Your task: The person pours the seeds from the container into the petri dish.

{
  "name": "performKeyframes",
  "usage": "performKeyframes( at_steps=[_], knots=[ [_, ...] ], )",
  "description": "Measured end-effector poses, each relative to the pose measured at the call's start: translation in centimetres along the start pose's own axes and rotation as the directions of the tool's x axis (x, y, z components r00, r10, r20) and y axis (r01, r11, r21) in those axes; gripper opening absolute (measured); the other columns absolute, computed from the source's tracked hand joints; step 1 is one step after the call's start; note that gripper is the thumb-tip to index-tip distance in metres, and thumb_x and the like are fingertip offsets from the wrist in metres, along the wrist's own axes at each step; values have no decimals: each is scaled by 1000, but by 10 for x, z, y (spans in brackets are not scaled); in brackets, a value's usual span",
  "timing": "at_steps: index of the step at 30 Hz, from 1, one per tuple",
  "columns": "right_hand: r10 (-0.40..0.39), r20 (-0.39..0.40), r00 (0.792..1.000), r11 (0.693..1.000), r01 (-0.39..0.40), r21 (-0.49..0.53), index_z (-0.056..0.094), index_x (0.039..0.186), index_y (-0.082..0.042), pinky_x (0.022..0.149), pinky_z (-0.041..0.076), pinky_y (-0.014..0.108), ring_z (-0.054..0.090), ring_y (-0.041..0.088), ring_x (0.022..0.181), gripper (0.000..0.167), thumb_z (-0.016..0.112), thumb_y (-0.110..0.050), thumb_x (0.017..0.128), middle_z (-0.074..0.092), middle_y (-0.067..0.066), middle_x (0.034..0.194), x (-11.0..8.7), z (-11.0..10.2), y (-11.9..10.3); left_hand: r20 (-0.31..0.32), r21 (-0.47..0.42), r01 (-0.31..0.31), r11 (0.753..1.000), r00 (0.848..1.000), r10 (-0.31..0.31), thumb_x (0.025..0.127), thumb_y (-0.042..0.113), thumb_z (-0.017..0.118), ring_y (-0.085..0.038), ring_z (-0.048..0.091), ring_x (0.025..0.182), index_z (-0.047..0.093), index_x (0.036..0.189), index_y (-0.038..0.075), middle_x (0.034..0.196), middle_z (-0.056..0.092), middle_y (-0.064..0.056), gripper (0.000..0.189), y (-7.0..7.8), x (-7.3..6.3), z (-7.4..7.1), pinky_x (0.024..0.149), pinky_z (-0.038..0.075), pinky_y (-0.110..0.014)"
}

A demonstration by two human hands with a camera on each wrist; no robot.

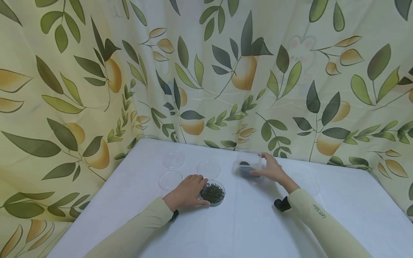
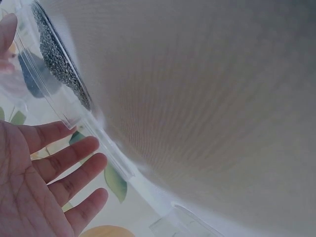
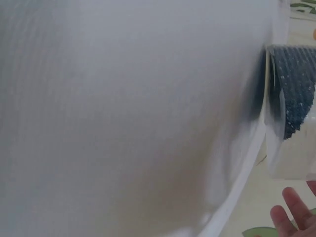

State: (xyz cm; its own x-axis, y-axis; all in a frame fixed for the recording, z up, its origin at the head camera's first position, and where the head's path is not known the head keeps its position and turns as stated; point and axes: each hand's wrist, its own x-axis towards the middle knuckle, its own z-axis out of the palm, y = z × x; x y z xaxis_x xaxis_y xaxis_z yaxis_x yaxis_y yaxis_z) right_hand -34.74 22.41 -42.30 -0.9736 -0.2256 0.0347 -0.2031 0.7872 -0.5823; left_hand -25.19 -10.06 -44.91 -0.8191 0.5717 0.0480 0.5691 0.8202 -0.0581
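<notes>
Head view gives us a left hand (image 1: 186, 191) steadying a filled dish (image 1: 222, 200) between thumb and forefinger, its other fingers spread, and a right hand (image 1: 272, 168) gripping the end of a clear box (image 1: 254, 159) with dark grains (image 1: 244, 163), behind and right of that dish. We judge both containers light, stiff, slick and perhaps brittle; we would take the dish by opposite sides of its rim and the box by its walls, level, since loose grains spill easily. We count one box, one filled dish and three bare dishes (image 1: 209, 170): one just beyond it, two to its left, on one white table (image 1: 245, 229).
</notes>
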Motion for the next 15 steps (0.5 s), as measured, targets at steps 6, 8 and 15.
performKeyframes(
  at_steps=[6,8,15],
  knots=[
    [-5,-2,1000,997,4,-72,38,131,10,93,35,64,40,48,120,87,78,-37,70,43,33,132,-2,-4,8,-3,0,0,1000,1000,0,80,70,52,-23,49,118,45,136,7,126,53,-9,85,0,0,-1,103,39,-36],
    [-12,0,1000,996,12,-89,41,129,9,91,36,64,41,48,119,85,78,-37,69,44,33,130,-3,-5,11,-6,0,-1,1000,1000,1,80,70,52,-23,50,118,46,136,7,125,53,-9,85,0,0,-1,103,39,-36],
    [17,11,1000,995,-15,-101,32,136,10,93,33,66,37,48,122,95,78,-40,69,40,33,134,-5,-7,16,-12,-4,-8,1000,1000,8,80,70,52,-23,50,117,46,136,7,125,53,-9,84,0,0,0,102,40,-37]
  ],
)
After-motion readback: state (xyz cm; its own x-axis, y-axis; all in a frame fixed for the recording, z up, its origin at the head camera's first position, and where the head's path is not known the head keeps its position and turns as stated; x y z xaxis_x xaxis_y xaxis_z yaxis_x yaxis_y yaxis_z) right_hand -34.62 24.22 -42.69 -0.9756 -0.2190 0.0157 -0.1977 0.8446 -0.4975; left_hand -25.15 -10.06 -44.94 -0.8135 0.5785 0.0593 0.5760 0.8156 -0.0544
